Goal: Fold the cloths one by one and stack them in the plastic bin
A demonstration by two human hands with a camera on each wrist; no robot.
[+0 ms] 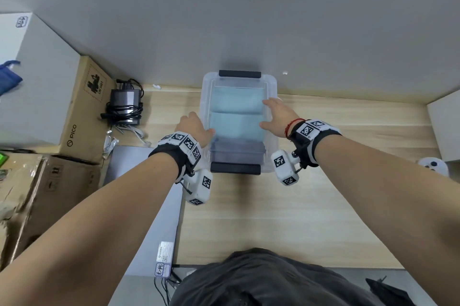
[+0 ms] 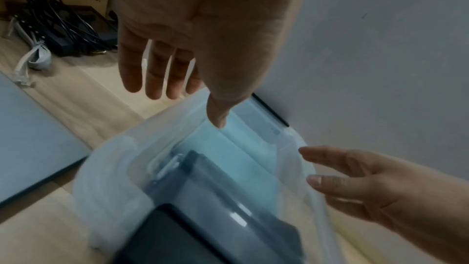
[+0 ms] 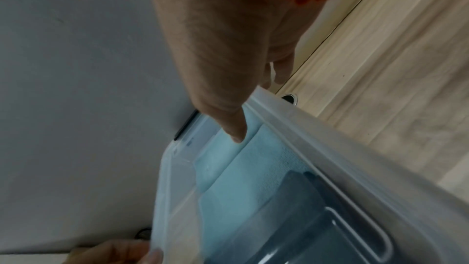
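Note:
A clear plastic bin (image 1: 204,91) with black handles stands at the back of the wooden table. Two folded light blue cloths (image 1: 237,111) lie inside it, with a dark grey folded cloth (image 1: 236,150) at the near end. My left hand (image 1: 199,126) is at the bin's left rim, fingers straight down outside the wall and thumb (image 2: 219,111) over the inside. My right hand (image 1: 271,114) is at the right rim with straight fingers, its thumb (image 3: 236,125) pointing down at a blue cloth (image 3: 253,178). Neither hand holds a cloth.
Cardboard boxes (image 1: 82,106) and a black power adapter with coiled cables (image 1: 125,104) crowd the left side. A flat grey slab (image 1: 149,193) lies at the near left. A white controller (image 1: 433,165) and a white box (image 1: 445,126) sit at the right. A grey wall rises behind the bin.

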